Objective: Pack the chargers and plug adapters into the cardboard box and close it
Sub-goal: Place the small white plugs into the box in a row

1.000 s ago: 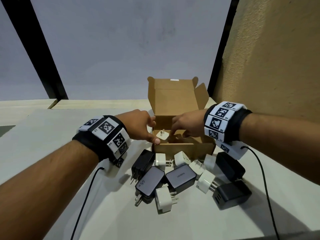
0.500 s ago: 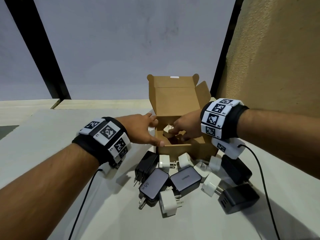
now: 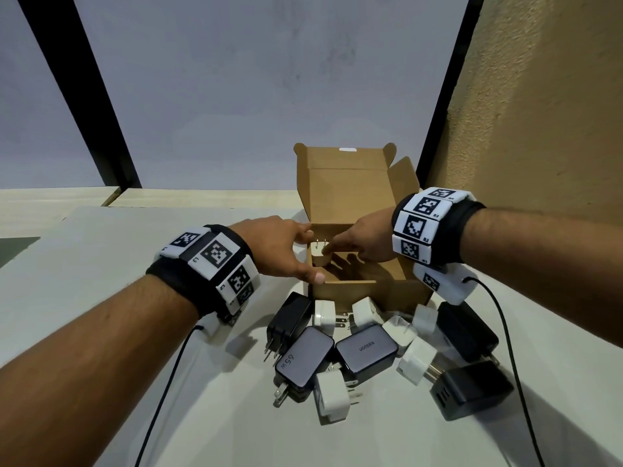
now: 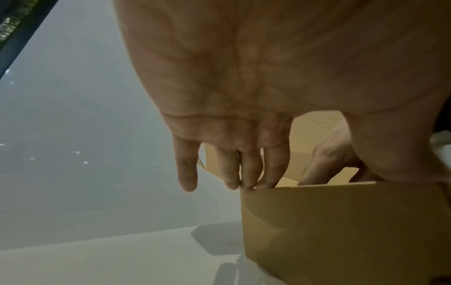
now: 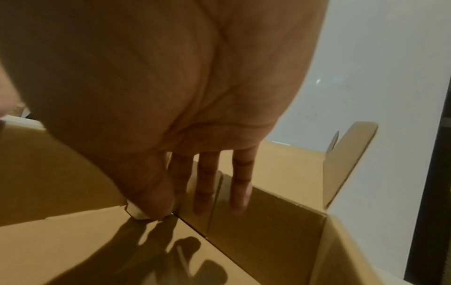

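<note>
An open cardboard box (image 3: 347, 291) stands on the table with its lid upright. My right hand (image 3: 364, 237) reaches inside and pinches a white plug adapter (image 3: 318, 256) between thumb and forefinger, prongs up, against the box's left wall. In the right wrist view the white plug adapter (image 5: 138, 213) shows under the thumb of my right hand (image 5: 171, 208), low inside the box (image 5: 268, 221). My left hand (image 3: 279, 247) rests on the box's left rim with straight fingers (image 4: 249, 173) touching the box (image 4: 341, 221). Loose chargers lie in front: grey chargers (image 3: 303, 362), black chargers (image 3: 472, 392), white adapters (image 3: 332, 397).
The pile of chargers and adapters spreads across the white table (image 3: 101, 264) right in front of the box. A textured tan wall (image 3: 539, 112) rises close on the right. Cables run from both wrist bands toward me.
My right hand has carried the white adapter from above the box's front left corner down inside, to the left wall. My left hand has stayed on the box's left rim.
</note>
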Demonstrator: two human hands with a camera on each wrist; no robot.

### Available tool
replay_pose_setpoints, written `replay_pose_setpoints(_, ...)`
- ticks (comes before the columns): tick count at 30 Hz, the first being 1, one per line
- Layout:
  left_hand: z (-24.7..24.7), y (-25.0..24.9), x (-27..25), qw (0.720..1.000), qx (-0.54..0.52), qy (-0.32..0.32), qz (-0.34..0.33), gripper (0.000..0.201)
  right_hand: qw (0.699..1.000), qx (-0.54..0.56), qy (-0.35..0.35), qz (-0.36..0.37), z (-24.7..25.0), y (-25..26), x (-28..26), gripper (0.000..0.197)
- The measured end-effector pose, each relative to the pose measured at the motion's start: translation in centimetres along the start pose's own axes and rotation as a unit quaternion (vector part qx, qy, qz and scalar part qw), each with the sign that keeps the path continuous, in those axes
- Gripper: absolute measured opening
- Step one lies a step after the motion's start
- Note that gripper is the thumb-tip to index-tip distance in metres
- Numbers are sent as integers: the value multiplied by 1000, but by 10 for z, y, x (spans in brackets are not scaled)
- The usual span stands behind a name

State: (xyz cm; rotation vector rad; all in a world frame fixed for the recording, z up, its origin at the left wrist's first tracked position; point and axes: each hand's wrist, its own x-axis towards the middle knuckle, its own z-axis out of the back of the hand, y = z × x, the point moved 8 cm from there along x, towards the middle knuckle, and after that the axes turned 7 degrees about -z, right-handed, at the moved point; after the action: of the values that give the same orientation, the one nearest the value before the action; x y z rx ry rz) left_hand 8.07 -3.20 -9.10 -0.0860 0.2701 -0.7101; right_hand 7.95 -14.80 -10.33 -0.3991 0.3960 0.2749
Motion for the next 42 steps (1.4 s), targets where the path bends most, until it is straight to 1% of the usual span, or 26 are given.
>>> replay_pose_setpoints(2,1,0,0,1000,-2,1,5,96,1000,7,-7,-3,2,-2,-4,65)
replay_pose_setpoints(3,2,0,0,1000,-2,1,5,97,1000,19,-22,-3,7,-3,-9,63)
replay_pose_setpoints(5,3,-1,0,1000,-4,3,4,98,996,54,-74,6,21,-4,-26,52)
replay_pose_setpoints(7,1,-2,0,1000,-5,8,4,99,987,98,-122,34,29,-1,-49,36)
replay_pose_setpoints(9,0,-2,-2,1000,-10,14,5,99,981,135,-121,75,24,9,-71,27)
replay_pose_setpoints(10,0,-3,-3,1000,-15,16,5,98,980,134,-111,95,17,15,-81,27)
replay_pose_setpoints(12,1,-5,-5,1000,-22,15,4,96,982,94,-107,127,4,28,-93,35)
replay_pose_setpoints(15,-1,-7,-6,1000,-14,14,2,93,978,9,-145,151,-6,36,-99,47)
replay_pose_setpoints(17,-3,-7,-6,1000,-7,17,-4,94,970,-44,-164,172,-10,40,-99,51)
replay_pose_setpoints(19,-5,-7,-6,1000,-6,16,-9,92,963,-87,-174,188,-11,43,-96,51)
replay_pose_setpoints(21,-5,-5,-5,1000,-9,11,-11,91,958,-93,-185,196,-10,45,-96,45)
replay_pose_setpoints(23,-6,-3,-4,1000,-16,12,-13,98,956,-96,-191,202,-11,47,-96,42)
replay_pose_setpoints(26,-10,-3,-1,999,-22,18,-17,103,957,-103,-176,206,-18,50,-95,43)
replay_pose_setpoints(33,-9,-13,-3,1000,6,23,-4,96,960,-119,-160,195,-14,50,-93,41)
replay_pose_setpoints(35,-8,-15,-4,1000,11,24,-1,97,965,-95,-157,188,-7,45,-96,42)
replay_pose_setpoints(36,-8,-15,-4,1000,14,25,-2,97,970,-67,-155,173,-2,40,-98,42)
replay_pose_setpoints(38,-9,-16,-3,1000,5,27,-8,98,982,24,-142,123,12,23,-103,38)
replay_pose_setpoints(39,-9,-15,-3,1000,-4,26,-15,96,981,86,-136,106,19,14,-105,37)
replay_pose_setpoints(40,-9,-15,-3,999,-15,23,-23,93,974,147,-142,100,27,7,-108,36)
replay_pose_setpoints(41,-9,-15,-2,999,-24,20,-29,90,964,192,-159,96,35,1,-109,35)
replay_pose_setpoints(42,-9,-14,-2,999,-31,18,-33,88,957,213,-176,87,41,-6,-109,36)
